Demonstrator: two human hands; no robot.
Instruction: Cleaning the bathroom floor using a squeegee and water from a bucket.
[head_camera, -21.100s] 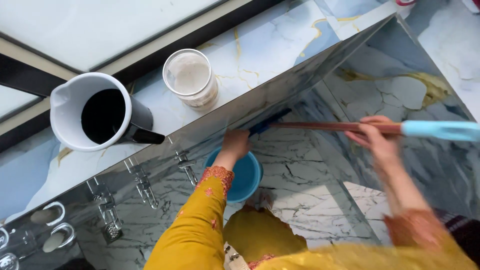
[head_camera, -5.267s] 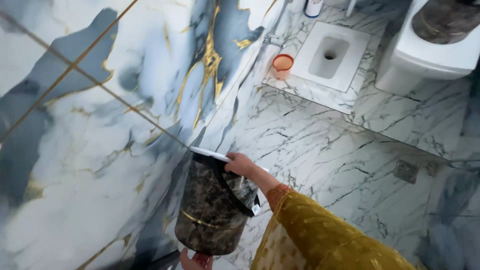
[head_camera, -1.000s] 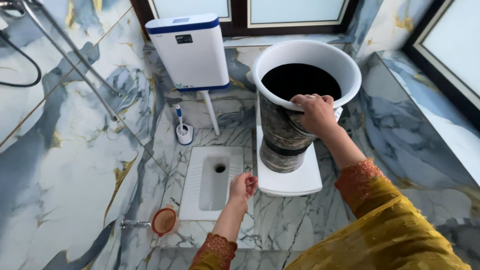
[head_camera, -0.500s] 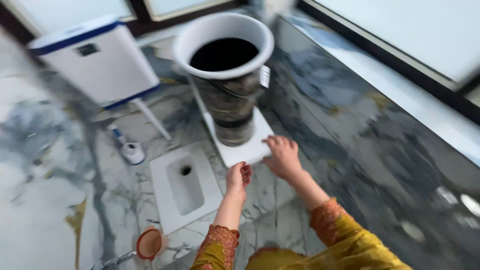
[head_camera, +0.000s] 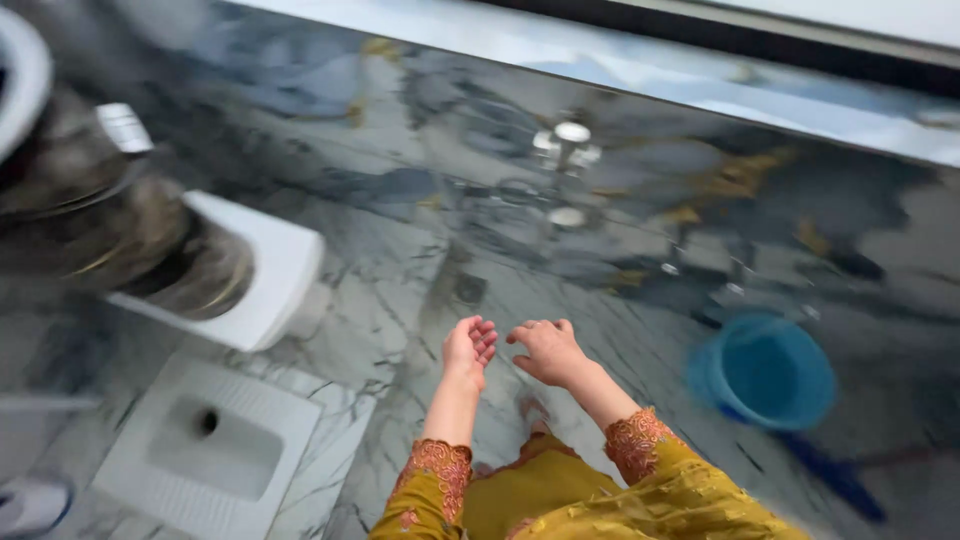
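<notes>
Neither hand grips anything. The left hand (head_camera: 470, 345) is held up with its palm turned inward and its fingers loosely curled, apart from any object; the right hand (head_camera: 545, 350) hangs just beside it, palm down, fingers spread and empty. The two hands are near each other but not touching, both over the marbled floor (head_camera: 400, 300).

Well off to the left of the hands, a dark marbled bin (head_camera: 110, 230) with a white rim stands on a white toilet lid (head_camera: 265, 275); motion blur smears it, and the frame's left edge cuts its rim, so its inside cannot be seen. Below that, left of the left forearm, lies a white squat pan (head_camera: 200, 450). A whitish object in the bottom left corner is cut off and too blurred to identify.

To the right of the right hand sits a blue bucket (head_camera: 765, 370); whether it holds anything cannot be told. A dark blue handle (head_camera: 830, 475) runs from under it toward the lower right, its ends unclear. Beyond the hands, chrome taps (head_camera: 565, 150) on the dark glossy wall are blurred and mixed with reflections.
</notes>
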